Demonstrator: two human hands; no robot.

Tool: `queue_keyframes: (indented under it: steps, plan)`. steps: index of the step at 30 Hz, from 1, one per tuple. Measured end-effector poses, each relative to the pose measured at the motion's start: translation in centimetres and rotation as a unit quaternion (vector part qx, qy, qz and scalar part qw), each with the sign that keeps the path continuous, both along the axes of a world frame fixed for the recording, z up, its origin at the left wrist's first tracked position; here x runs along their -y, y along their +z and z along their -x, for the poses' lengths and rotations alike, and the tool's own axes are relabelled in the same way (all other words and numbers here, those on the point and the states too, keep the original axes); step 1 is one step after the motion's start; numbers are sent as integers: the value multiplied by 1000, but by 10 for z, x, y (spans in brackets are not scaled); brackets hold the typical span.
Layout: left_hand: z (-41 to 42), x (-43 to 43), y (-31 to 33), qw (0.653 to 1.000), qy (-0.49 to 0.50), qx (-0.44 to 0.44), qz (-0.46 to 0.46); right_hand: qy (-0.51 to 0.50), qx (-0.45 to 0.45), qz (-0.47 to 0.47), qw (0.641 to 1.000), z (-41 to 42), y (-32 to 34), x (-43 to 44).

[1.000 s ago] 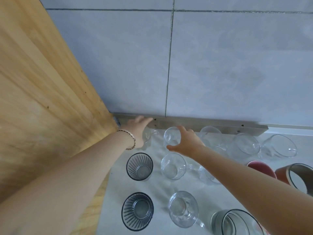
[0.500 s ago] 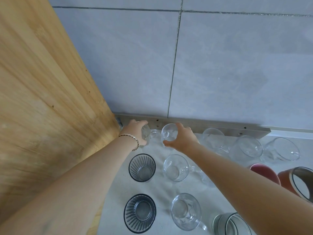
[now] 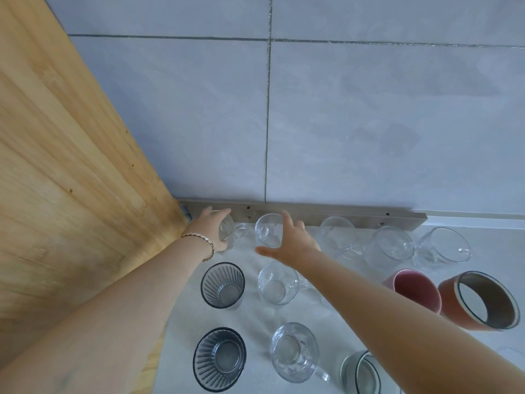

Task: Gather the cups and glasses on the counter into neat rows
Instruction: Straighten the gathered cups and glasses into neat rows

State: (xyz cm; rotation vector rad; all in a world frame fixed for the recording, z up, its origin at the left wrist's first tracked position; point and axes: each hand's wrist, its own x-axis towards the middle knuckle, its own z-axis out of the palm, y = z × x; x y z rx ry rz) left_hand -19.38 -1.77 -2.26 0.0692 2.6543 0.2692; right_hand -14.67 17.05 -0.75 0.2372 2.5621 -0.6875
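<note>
Clear glass cups stand in a row along the back wall of the white counter [image 3: 255,317]. My left hand [image 3: 210,231] wraps around the leftmost clear cup [image 3: 228,230] in the corner. My right hand [image 3: 292,241] curls around the second clear cup [image 3: 265,228], thumb in front and fingers over its rim. Further right in that row stand three more clear cups [image 3: 336,236], [image 3: 393,245], [image 3: 443,245]. In front are a ribbed grey glass [image 3: 223,285], a clear cup [image 3: 277,282], another ribbed grey glass [image 3: 220,359] and a clear mug [image 3: 294,351].
A wooden panel [image 3: 65,194] closes off the left side. A grey tiled wall [image 3: 341,123] with a metal strip [image 3: 312,213] runs behind the cups. A pink mug [image 3: 416,288], a brown-rimmed mug [image 3: 483,301] and a grey cup [image 3: 360,373] stand at the right and front.
Both hands have closed further around the two back-left clear cups. The left hand now grips its cup in the corner. The camera view has tilted up slightly.
</note>
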Motion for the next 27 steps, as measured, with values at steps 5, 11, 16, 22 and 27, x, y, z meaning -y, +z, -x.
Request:
queue_keyframes:
  steps: [5,11,16,22,27]
  plan:
    - [-3,-9,19,997,-27,10,68,35,-67,-30,997,-29,20,-61]
    - [-25,-111,50,984,-132,-118,2,-55,-93,-109,988,-41,19,-163]
    - [-41,-202,35,953,-286,-104,12,-73,-30,-117,990,-34,10,-195]
    - [-36,-230,15,975,-206,-63,48,-46,-2,-120,992,-24,-1,-198]
    - [-29,-226,17,993,-93,-66,32,-55,-24,-120,991,-20,-5,-194]
